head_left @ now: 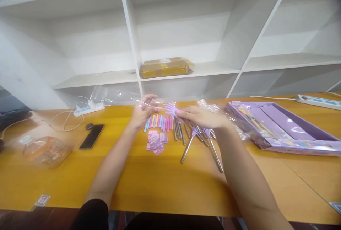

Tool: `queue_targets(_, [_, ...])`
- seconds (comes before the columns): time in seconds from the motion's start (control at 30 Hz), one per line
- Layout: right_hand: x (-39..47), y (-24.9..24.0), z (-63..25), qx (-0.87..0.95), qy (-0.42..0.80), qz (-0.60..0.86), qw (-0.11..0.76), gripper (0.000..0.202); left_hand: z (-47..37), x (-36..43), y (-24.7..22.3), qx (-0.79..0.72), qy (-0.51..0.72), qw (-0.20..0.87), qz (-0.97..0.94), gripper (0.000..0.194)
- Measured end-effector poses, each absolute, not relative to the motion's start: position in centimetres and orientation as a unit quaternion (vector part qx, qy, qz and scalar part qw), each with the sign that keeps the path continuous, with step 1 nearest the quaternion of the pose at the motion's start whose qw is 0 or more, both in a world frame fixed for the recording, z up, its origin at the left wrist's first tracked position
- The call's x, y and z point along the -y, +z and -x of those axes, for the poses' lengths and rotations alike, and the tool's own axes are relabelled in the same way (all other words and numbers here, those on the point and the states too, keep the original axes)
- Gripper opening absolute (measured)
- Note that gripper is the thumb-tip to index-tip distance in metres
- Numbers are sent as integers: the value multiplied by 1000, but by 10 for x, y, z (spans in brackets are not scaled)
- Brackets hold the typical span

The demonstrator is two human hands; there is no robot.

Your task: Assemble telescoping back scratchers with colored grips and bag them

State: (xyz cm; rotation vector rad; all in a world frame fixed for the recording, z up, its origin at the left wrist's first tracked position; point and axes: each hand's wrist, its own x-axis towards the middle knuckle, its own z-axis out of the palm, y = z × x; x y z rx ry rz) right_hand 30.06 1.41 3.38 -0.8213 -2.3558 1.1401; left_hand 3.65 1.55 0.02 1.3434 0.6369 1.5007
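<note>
My right hand (199, 116) pinches a purple hand-shaped back scratcher head (169, 108) between thumb and fingers; whether a rod is attached to it is hidden. Just left of it, my left hand (144, 112) is closed on a thin clear plastic bag (117, 96), which stretches out leftward. Below my right hand lie metal rods (179, 130) and two back scratchers (188, 148) with purple hand ends. A row of pastel sticks (160, 122) in blue, pink, yellow and purple lies between the hands. Nearer me is a pile of small pink-purple cards (156, 142).
At right sits a purple open box (282, 121) with packed items, beside crumpled clear wrappers (239, 130). To the left are a phone (92, 137), an orange-tinted bottle (46, 150) and a power strip (89, 108). A taped parcel (166, 67) rests on the shelf behind.
</note>
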Motion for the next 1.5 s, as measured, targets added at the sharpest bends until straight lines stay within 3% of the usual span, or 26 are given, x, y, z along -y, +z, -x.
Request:
queue_targets(0.7, [-16,36,-303,847,327,323,268,65,-39,-19,-10,-229,583,517,-584,59])
queue_targets(1.13, [-18,34,-305,863,310,336,214,62,-49,-14,-7,-232,572,526,-585,58])
queue_targets(1.5, [-16,40,-304,862,326,327,208,62,-49,-17,-16,-267,573,496,-596,40])
